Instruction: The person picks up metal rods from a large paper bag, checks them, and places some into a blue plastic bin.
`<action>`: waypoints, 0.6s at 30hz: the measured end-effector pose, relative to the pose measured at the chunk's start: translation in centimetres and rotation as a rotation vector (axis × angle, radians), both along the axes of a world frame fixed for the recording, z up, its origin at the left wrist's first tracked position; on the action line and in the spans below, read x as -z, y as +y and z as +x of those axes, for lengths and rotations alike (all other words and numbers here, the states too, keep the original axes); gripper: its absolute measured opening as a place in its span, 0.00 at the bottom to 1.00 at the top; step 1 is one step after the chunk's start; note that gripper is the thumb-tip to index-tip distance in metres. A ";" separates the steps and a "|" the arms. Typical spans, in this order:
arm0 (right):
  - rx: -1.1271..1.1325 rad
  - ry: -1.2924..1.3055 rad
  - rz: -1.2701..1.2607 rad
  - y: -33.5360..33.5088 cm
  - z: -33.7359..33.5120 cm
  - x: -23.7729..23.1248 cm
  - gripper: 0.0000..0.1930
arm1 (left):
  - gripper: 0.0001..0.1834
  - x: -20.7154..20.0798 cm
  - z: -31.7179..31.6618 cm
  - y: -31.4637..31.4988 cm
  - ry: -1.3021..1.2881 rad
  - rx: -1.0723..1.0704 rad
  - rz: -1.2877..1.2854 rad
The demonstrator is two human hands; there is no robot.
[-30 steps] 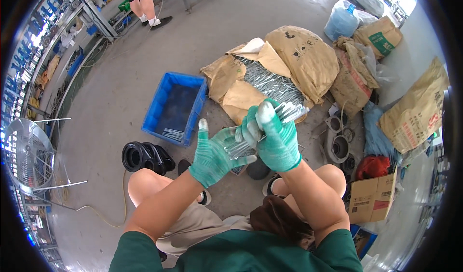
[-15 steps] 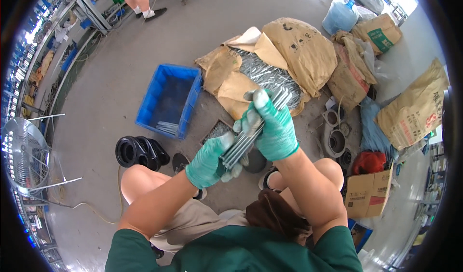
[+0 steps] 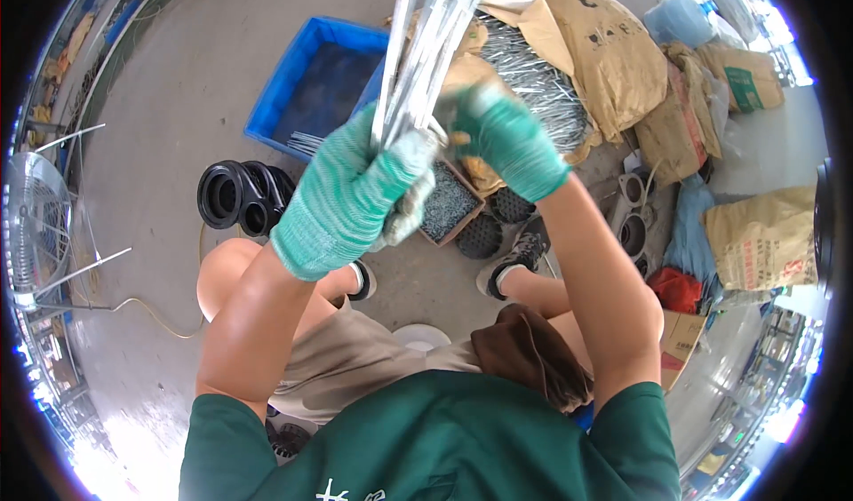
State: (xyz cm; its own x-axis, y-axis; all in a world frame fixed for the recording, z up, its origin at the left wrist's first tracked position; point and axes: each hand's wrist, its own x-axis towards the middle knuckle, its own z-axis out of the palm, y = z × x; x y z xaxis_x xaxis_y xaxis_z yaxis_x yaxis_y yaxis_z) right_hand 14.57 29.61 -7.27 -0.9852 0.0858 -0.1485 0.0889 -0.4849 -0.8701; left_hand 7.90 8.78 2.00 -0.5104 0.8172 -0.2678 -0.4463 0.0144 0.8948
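A bundle of long, thin silvery metal rods (image 3: pixel 431 43) stands up steeply in my left hand (image 3: pixel 346 190), whose gloved fingers wrap round its lower end. Close by on the right is my right hand (image 3: pixel 511 141), in the same kind of green and white glove. Motion smears its fingers, so I cannot make out whether they touch the rods or hold anything. Beyond my hands lies a torn-open brown paper sack (image 3: pixel 613 66) with a heap of loose metal rods (image 3: pixel 533 83) showing. A blue plastic crate (image 3: pixel 267 101) at the left holds a few rods (image 3: pixel 306 142) near its front edge.
Between my feet and the sack sits a small box of tiny metal pieces (image 3: pixel 447 206). Black ring-shaped parts (image 3: pixel 222 194) lie left of it, metal castings (image 3: pixel 633 230) right. More sacks (image 3: pixel 755 239) and a cardboard box (image 3: pixel 680 337) line the right side; a fan (image 3: pixel 40 221) stands far left.
Both hands held the rods slantwise between them. Now the bundle points up in my left hand, raised closer, and my right hand has come off its upper end. The view has shifted.
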 end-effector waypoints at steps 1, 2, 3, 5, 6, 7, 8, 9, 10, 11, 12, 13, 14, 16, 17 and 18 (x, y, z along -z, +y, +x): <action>-0.029 -0.189 0.232 -0.3 0.2 4.6 0.22 | 0.18 0.4 -0.5 -0.4 0.075 -0.083 -0.040; -0.273 -0.453 0.854 -1.5 -0.2 4.8 0.20 | 0.18 0.5 -1.2 -1.2 0.073 -0.126 -0.078; -0.308 -0.223 1.049 -1.1 1.2 12.9 0.19 | 0.19 0.1 -1.3 -1.0 0.072 -0.144 -0.070; -0.583 -0.331 1.326 -2.2 2.3 21.6 0.25 | 0.19 -0.4 -1.6 -1.1 0.052 -0.173 -0.101; -0.671 -0.342 1.428 -2.7 2.6 24.8 0.28 | 0.19 -0.6 -1.8 -1.1 0.045 -0.175 -0.105; -0.692 -0.331 1.422 -3.6 2.2 25.6 0.28 | 0.19 -0.4 -2.0 -1.4 0.067 -0.195 -0.125; -0.636 -0.431 1.477 -4.6 1.9 26.5 0.29 | 0.19 -0.4 -2.2 -1.6 0.088 -0.211 -0.144; -0.576 -0.535 1.529 -5.4 1.7 27.2 0.30 | 0.19 -0.6 -2.4 -1.8 0.084 -0.236 -0.197; -0.591 -0.530 1.521 -6.0 1.4 27.3 0.30 | 0.19 -0.5 -2.6 -1.7 0.122 -0.267 -0.205; -0.546 -0.572 1.566 -6.6 0.8 26.5 0.31 | 0.19 -0.8 -2.6 -1.7 0.133 -0.314 -0.236; -0.500 -0.615 1.609 -7.1 0.4 26.2 0.31 | 0.20 -1.0 -2.8 -1.7 0.145 -0.359 -0.269; -0.498 -0.572 1.627 -7.5 0.4 26.3 0.25 | 0.21 -1.2 -3.0 -1.8 0.179 -0.377 -0.289; -0.500 -0.581 1.623 -7.6 1.1 27.8 0.25 | 0.22 -1.4 -2.9 -1.6 0.171 -0.410 -0.319; -0.485 -0.547 1.634 -8.1 2.3 30.8 0.18 | 0.23 -1.5 -3.1 -1.5 0.145 -0.454 -0.358; -0.475 -0.562 1.568 -8.4 2.8 31.2 0.15 | 0.24 -1.5 -3.4 -1.5 0.129 -0.460 -0.370; -0.474 -0.561 1.568 -8.1 2.7 31.8 0.15 | 0.25 -1.5 -3.7 -1.7 0.115 -0.466 -0.381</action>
State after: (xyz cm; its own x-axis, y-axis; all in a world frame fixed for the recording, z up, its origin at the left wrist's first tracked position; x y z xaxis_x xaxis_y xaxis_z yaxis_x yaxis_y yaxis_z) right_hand 17.32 21.52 -39.06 -0.8270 0.2135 -0.5200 0.3945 0.8795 -0.2662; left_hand 4.23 7.09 3.48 -0.8341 0.3582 -0.4195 -0.3838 0.1695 0.9077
